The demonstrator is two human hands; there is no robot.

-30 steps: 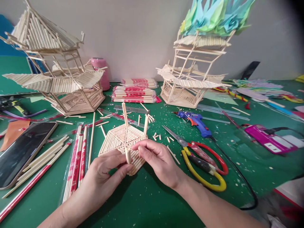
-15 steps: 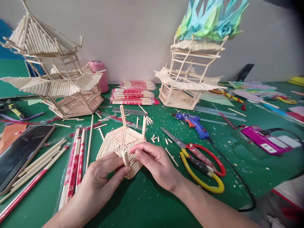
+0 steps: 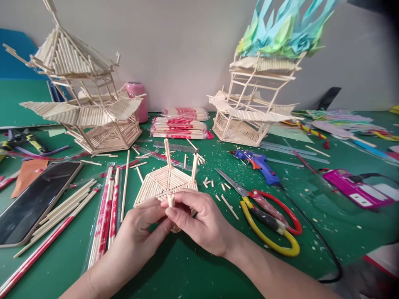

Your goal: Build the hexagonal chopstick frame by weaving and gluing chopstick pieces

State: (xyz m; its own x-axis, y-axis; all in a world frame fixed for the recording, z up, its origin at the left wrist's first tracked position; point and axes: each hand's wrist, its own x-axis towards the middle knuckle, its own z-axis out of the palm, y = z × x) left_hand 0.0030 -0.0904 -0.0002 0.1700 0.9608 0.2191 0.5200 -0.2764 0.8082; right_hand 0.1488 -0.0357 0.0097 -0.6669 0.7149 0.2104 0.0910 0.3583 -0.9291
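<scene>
A small hexagonal base of wooden sticks (image 3: 156,182) lies on the green table before me, with two upright posts rising at its far corners. At its near edge stands a short wooden stick post (image 3: 171,201). My right hand (image 3: 199,218) pinches the top of this post between thumb and fingers. Lower down, my left hand (image 3: 146,226) closes its thumb and fingers around the same post. Both hands cover the base's near part. To the right lie scissors (image 3: 271,220) with red and yellow handles and a blue glue gun (image 3: 257,162).
Two stick pavilions stand at the back, one left (image 3: 99,112) and one right (image 3: 243,124) topped with folded paper. Between them lie wrapped chopstick packs (image 3: 177,126). A phone (image 3: 37,199) and loose chopsticks (image 3: 62,203) are left; a purple device (image 3: 358,189) sits right.
My right hand has moved left and taken hold of the post's top, which my left hand alone held before. The whole view has shifted slightly.
</scene>
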